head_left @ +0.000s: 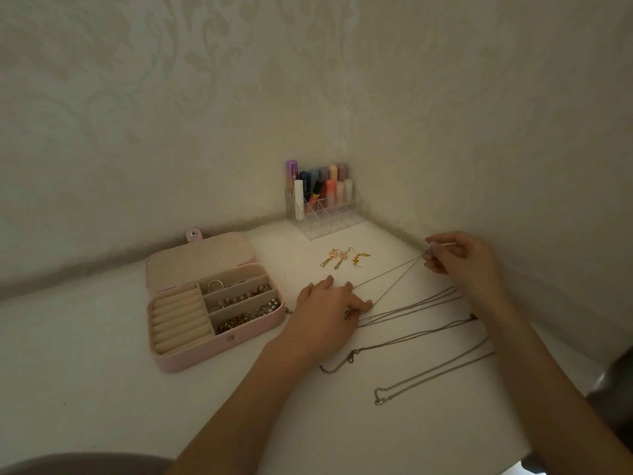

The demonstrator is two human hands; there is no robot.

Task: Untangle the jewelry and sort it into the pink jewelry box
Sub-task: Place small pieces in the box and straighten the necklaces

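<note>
Necklace chain (387,277) taut btwn hands: L (329,305) flat, R (462,257) pinching.

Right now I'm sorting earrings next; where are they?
In the head view, the earrings lie loose on the white table, between the clear lipstick organizer and the left hand.

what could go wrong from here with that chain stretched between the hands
1. The right hand pinches one end of the thin chain while the left hand presses the other end to the table; a harder pull might tighten a knot or snap it.
2. The left hand sits close to other loose chains, so dragging could retangle them.
3. The earrings lie near the taut chain and might get swept aside.
</note>
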